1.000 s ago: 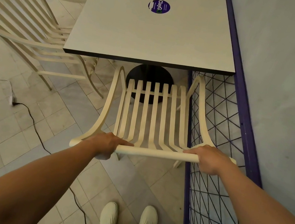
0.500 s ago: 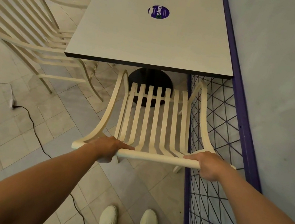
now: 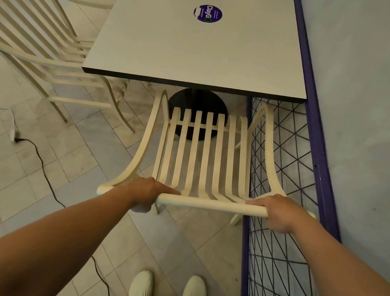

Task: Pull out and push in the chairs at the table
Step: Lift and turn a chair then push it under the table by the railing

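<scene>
A cream slatted chair (image 3: 204,154) stands in front of me, its seat clear of the near edge of the pale square table (image 3: 192,51). My left hand (image 3: 147,193) grips the left part of the chair's top rail. My right hand (image 3: 278,214) grips the right part of the same rail. The table's black round base (image 3: 197,101) shows through the slats. A second cream slatted chair (image 3: 33,43) stands at the table's left side, its seat partly under the tabletop.
A purple wire-mesh barrier (image 3: 284,240) and a grey wall (image 3: 373,126) run close along the chair's right side. A black cable (image 3: 39,160) and a white plug (image 3: 13,130) lie on the tiled floor at left. My white shoes (image 3: 165,293) stand behind the chair.
The chair has slid back toward me, away from the table, so more of its seat and the table base now show. Both hands kept their grip on the top rail.
</scene>
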Motion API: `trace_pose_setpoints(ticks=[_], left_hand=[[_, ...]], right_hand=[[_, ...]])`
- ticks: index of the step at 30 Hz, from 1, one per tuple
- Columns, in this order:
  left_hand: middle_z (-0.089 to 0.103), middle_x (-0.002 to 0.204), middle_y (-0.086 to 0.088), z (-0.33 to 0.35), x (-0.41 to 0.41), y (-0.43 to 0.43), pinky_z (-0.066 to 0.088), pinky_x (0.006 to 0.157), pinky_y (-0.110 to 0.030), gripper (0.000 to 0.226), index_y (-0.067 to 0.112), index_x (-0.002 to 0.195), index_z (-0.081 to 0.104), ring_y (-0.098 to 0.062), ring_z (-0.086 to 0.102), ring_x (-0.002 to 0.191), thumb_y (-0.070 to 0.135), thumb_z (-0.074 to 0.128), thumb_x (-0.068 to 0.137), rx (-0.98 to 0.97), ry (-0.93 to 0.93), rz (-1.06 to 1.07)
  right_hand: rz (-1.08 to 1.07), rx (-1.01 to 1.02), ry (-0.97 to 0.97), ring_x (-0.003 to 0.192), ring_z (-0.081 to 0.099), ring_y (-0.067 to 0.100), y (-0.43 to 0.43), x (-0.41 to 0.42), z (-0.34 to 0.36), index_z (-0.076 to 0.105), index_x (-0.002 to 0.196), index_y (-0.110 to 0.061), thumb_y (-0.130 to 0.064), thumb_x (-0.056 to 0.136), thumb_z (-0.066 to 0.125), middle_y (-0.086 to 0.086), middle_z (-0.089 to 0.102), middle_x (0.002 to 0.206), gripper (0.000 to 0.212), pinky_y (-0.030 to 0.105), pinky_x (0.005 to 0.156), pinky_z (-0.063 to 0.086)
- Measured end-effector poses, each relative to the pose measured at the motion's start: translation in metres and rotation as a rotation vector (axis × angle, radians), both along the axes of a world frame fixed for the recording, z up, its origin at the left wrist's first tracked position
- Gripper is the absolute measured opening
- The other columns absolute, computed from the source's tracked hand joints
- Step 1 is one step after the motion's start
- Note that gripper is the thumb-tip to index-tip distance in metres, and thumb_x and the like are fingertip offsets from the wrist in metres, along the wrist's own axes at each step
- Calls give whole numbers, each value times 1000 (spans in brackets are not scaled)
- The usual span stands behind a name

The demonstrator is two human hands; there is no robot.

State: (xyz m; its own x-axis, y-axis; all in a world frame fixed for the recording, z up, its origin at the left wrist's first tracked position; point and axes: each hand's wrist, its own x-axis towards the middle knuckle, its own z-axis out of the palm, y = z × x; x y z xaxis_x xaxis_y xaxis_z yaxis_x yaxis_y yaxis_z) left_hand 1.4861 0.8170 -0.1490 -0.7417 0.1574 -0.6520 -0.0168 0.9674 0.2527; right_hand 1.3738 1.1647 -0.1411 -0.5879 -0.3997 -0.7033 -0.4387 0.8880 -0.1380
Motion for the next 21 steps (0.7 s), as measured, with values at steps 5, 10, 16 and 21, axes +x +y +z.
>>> trace_pose_setpoints(ticks=[5,10,16,21], left_hand=[[63,129,5,-2,0,-1,54,97,-44,78,51,151,28,-20,62,108,28,70,89,-32,28,42],[62,132,7,-3,0,-3,52,97,-45,74,49,151,30,-18,61,110,66,59,85,-26,23,59],[50,148,0,23,6,6,44,106,-49,75,40,153,32,-24,53,127,77,43,89,73,-6,197],[46,152,-2,54,23,2,42,109,-49,67,36,152,36,-27,49,131,69,45,94,138,51,314]], right_hand=[[-3,7,-7,100,57,16,0,1,1,40,144,-50,-13,83,65,-4,58,120,76,35,87,52],[-27,-78,-10,96,59,13,-3,4,6,38,147,-44,-36,86,65,-5,61,121,67,28,81,48],[-41,-177,-60,100,52,11,-40,17,31,40,147,-40,-63,87,56,-4,56,136,65,30,85,43],[-2,-174,-64,134,43,24,-84,27,55,40,147,-39,-70,90,44,2,42,152,65,40,106,38]])
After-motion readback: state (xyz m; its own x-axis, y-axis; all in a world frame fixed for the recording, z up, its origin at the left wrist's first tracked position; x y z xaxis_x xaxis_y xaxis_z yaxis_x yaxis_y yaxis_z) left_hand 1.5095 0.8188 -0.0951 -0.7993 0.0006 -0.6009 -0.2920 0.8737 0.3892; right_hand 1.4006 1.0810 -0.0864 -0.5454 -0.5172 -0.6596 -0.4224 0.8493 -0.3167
